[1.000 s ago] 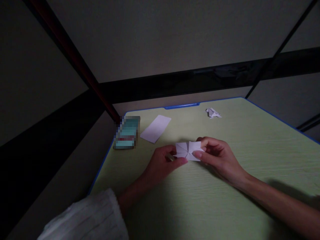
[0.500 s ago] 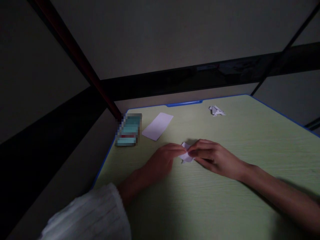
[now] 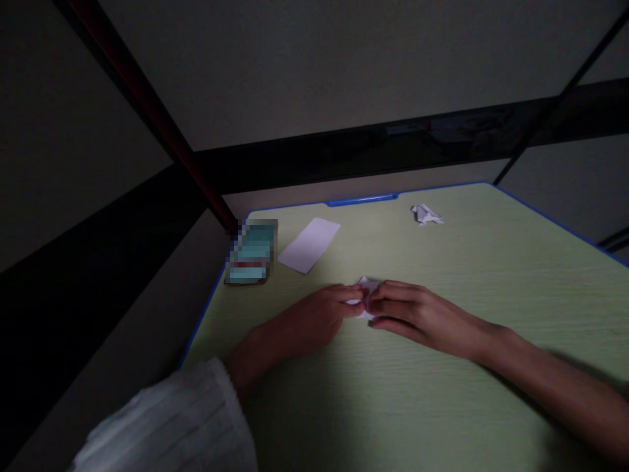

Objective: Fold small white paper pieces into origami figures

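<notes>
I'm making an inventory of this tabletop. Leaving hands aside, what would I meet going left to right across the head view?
Pixelated teal item → flat white sheet → partly covered white paper → folded white paper shape.

Paper [image 3: 369, 287], one piece, folded small. Colour: white, reaching me with a faint lilac cast in the dim light. Outline: one pointed corner on the far side; a pale patch between the fingertips of the left hand [image 3: 319, 318]; a short stretch of near edge. Surface: greyer, shaded, towards the middle. Pose: low over the table [image 3: 344, 393]; from here I cannot tell whether it lies fully flat. Condition: gripped at its left part; the right part covered by the right hand [image 3: 422, 314], whether pinched or merely pressed I cannot make out.
</notes>
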Tool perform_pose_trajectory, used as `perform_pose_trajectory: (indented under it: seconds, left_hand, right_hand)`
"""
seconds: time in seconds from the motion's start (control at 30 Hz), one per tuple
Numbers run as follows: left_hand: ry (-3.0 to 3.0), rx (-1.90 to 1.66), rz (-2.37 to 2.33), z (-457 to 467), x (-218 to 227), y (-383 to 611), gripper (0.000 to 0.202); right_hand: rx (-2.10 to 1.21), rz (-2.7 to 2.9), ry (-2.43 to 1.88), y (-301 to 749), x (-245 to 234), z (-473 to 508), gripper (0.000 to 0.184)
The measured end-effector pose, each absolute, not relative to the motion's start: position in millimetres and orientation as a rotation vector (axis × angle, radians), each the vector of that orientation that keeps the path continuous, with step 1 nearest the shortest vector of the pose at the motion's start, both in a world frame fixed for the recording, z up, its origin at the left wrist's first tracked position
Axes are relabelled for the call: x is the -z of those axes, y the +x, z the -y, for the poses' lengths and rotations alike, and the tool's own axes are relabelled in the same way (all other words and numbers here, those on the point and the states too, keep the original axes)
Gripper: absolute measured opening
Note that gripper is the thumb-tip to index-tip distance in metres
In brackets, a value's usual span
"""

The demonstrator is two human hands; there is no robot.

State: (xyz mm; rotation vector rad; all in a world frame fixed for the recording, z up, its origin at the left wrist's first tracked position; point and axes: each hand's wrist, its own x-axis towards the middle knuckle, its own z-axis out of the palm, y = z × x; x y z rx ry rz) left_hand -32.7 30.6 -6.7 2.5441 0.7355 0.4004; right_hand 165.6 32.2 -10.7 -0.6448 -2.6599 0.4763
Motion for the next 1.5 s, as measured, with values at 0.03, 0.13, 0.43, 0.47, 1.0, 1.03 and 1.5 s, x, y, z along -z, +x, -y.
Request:
perform_pose_trajectory:
  seconds: [0.03, 0.13, 0.43, 0.47, 1.0, 1.03, 1.5]
  left_hand:
    - [2.54, -0.393, -0.739, -30, 7, -34, 0.038]
    - [2.529, -0.4, -0.775, -31, 11, -37, 0.039]
    - [2.494, -0.674, -0.883, -32, 17, -31, 0.028]
    - [2.499, -0.684, -0.882, -32, 17, -31, 0.028]
    - [2.521, -0.475, -0.731, -34, 17, -39, 0.046]
    - [2.516, -0.47, -0.731, -34, 17, -39, 0.046]
    - [2.621, -0.394, -0.75, -32, 14, -34, 0.038]
  right_hand:
    - [-0.479, 2.664, -0.643, 165, 10, -32, 0.022]
    - [-0.49, 2.663, -0.649, 165, 8, -33, 0.022]
    - [-0.619, 2.541, -0.804, 158, 11, -36, 0.025]
    - [-0.632, 2.527, -0.814, 158, 11, -37, 0.025]
    - [-0.724, 2.409, -0.832, 157, 16, -42, 0.016]
    - [-0.721, 2.409, -0.832, 157, 16, -42, 0.015]
    - [-0.677, 2.435, -0.829, 156, 15, -42, 0.017]
